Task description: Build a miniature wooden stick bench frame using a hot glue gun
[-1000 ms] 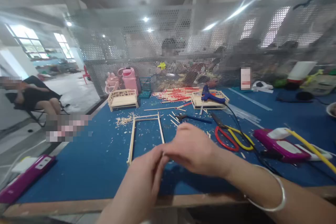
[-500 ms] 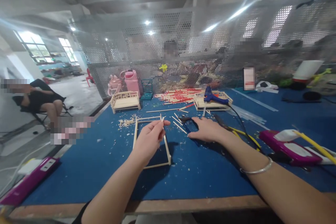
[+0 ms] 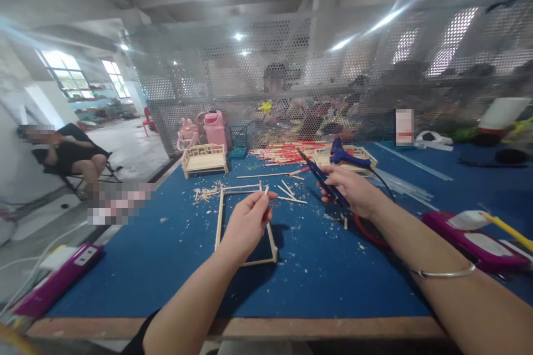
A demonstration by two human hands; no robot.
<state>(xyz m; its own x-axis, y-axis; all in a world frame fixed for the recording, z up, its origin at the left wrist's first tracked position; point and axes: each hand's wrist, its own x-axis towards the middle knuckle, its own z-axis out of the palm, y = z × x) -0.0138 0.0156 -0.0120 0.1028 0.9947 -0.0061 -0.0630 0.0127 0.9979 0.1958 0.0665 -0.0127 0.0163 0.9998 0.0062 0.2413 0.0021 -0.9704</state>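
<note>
My left hand (image 3: 246, 222) pinches a short pale wooden stick (image 3: 267, 191), whose tip rises above the fingers. Beneath that hand lies a rectangular frame of pale sticks (image 3: 220, 216), partly covered by the hand. My right hand (image 3: 352, 187) is wrapped around blue-handled pliers (image 3: 318, 175), held above the table with the dark nose toward the upper left. Several short cut sticks (image 3: 291, 194) lie between the two hands. A red curved handle (image 3: 368, 234) shows under my right wrist; the rest of it is hidden.
A small wooden bench (image 3: 205, 161) stands at the back left. Red-tipped sticks (image 3: 283, 152) are piled behind the frame. A blue glue gun (image 3: 347, 156) rests on another wooden piece (image 3: 370, 162). Purple power strips (image 3: 474, 241) sit right and left. Someone sits at far left.
My right hand has taken hold of the blue-handled pliers and lifted them off the table, turning the nose to the upper left. My left hand still pinches the stick over the frame.
</note>
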